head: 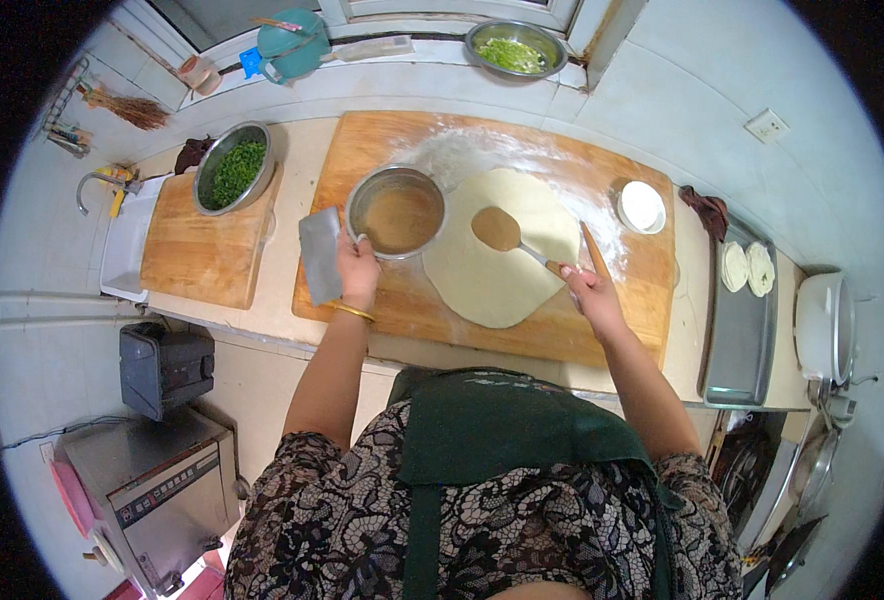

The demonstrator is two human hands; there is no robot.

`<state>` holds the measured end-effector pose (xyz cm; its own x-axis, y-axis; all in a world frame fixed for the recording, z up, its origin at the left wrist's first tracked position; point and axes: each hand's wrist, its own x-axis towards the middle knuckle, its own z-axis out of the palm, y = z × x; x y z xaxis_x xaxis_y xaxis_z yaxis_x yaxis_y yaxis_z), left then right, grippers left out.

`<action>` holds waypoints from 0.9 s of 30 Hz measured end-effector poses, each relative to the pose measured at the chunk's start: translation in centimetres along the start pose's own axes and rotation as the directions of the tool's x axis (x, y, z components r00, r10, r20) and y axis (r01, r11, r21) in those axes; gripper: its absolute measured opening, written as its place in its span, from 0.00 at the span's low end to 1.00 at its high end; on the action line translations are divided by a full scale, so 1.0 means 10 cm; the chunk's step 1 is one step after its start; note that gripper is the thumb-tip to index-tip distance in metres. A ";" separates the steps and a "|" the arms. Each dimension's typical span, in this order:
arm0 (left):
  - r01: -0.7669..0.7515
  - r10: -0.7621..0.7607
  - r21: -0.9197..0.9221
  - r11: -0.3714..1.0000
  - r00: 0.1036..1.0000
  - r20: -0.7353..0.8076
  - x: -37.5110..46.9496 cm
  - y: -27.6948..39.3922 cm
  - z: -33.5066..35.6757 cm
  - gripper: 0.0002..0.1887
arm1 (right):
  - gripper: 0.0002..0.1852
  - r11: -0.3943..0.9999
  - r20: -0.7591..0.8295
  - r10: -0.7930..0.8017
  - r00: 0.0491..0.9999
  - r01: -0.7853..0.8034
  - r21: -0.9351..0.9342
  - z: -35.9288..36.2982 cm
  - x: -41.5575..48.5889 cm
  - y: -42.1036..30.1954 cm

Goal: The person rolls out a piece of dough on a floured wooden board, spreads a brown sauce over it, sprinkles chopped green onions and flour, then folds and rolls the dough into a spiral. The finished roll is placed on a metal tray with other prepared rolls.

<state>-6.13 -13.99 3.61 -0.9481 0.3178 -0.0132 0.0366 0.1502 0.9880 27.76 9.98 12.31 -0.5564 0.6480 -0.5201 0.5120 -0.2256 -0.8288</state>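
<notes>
My left hand [359, 271] grips the near rim of a steel bowl [352, 196] holding a brown paste or sauce [404, 214]. A flat rectangular metal blade [320, 255], perhaps a dough scraper, lies just left of that hand. My right hand [593, 294] holds a spoon [538, 255] by its brown handle. Brown sauce [496, 228] covers the spoon's head, which is over a wide rolled-out sheet of dough [479, 292]; whether it touches the dough I cannot tell. Close to my right hand lies a slender wooden rolling pin [594, 251], its lower end hidden.
Flour [479, 150] dusts the large wooden board [412, 315]. A white bowl [643, 207] stands at its right. Further right, a metal tray [742, 345] carries two dough rounds [746, 268]. Chopped greens fill a steel bowl [262, 180] on a smaller board [202, 259]; another bowl [515, 75] sits on the windowsill.
</notes>
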 end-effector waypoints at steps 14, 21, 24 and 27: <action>0.062 -0.049 0.085 0.994 0.987 -0.154 1.61 -0.42 -0.16 0.19 | 0.16 0.989 -0.053 -0.146 0.988 0.147 0.004 0.84 0.88 0.27; 0.211 -0.210 -0.013 0.977 0.964 -0.163 2.10 -0.61 0.01 0.18 | 0.15 0.979 -0.241 -0.131 0.962 0.165 0.124 0.73 1.14 0.16; 0.274 -0.276 -0.038 0.961 0.954 -0.120 2.16 -0.62 0.00 0.22 | 0.15 0.983 -0.351 -0.151 0.924 0.177 0.041 0.48 1.11 0.23; 0.180 -0.148 0.152 0.972 0.969 -0.199 2.05 -0.61 -0.14 0.30 | 0.16 0.969 -0.438 -0.234 0.868 0.245 -0.032 0.18 0.98 0.43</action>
<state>-26.21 -9.70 -2.45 -0.9868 0.0988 -0.1287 -0.0873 0.3455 0.9344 23.38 14.02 3.28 -0.3156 0.9341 -0.1670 0.3810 -0.0364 -0.9239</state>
